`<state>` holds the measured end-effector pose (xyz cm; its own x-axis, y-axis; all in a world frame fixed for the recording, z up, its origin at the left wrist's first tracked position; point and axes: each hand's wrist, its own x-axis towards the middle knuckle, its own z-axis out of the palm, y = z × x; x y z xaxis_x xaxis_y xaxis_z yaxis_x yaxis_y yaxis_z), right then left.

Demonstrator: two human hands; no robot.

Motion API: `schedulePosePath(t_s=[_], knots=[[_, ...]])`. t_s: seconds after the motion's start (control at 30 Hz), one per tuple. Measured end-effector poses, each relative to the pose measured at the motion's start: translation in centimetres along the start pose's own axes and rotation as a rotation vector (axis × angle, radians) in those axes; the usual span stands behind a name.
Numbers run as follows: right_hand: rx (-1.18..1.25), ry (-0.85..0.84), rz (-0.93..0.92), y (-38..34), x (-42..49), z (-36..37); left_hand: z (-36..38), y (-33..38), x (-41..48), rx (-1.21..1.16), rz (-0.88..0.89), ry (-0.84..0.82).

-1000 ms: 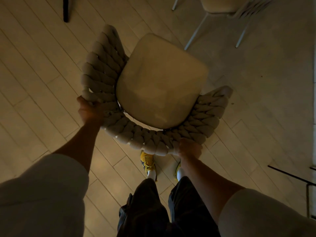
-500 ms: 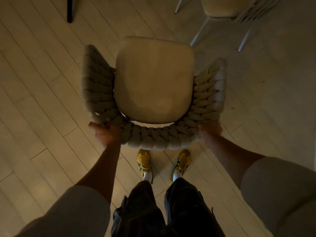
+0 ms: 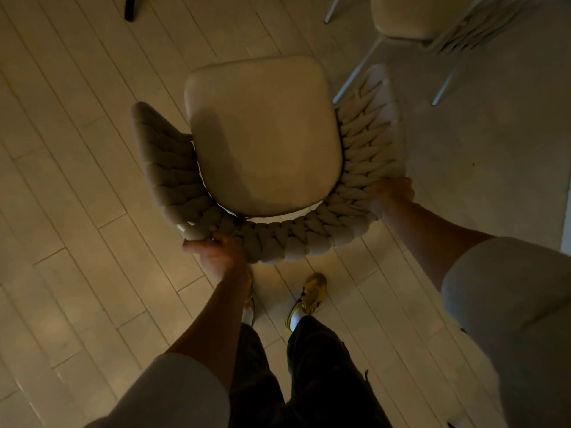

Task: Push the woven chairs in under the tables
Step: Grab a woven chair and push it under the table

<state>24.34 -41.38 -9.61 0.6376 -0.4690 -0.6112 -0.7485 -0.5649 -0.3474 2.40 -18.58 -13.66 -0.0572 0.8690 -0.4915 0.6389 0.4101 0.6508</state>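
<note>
Pale floorboards (image 3: 77,180) lie under a woven chair (image 3: 262,140), which stands just in front of the person's yellow shoes (image 3: 310,293), its braided back gripped by the left hand (image 3: 221,253) and right hand (image 3: 391,194), with a second chair (image 3: 411,17) beyond.

Pale plank floor (image 3: 77,180) beneath near chair (image 3: 262,134), far chair (image 3: 411,13), 2 yellow shoes (image 3: 312,293)

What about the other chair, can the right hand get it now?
Probably not yet: the right hand grips the woven chair, and the other chair stands farther off, though only bare floor lies between.
</note>
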Motion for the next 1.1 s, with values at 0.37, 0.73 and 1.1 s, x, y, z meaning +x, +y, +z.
schedulePosePath(t_s=[0.37,0.73,1.1], knots=[[0.269,-0.042,0.199,5.8,-11.1,6.0,-1.3,0.5,0.3,0.082,-0.050,-0.096],[0.355,-0.108,0.242,7.6,-11.9,8.8,-3.1,11.1,13.4,0.150,0.260,-0.170],[0.295,-0.031,0.243,7.0,-11.9,8.3,-0.4,12.1,15.4,0.271,0.351,-0.242]])
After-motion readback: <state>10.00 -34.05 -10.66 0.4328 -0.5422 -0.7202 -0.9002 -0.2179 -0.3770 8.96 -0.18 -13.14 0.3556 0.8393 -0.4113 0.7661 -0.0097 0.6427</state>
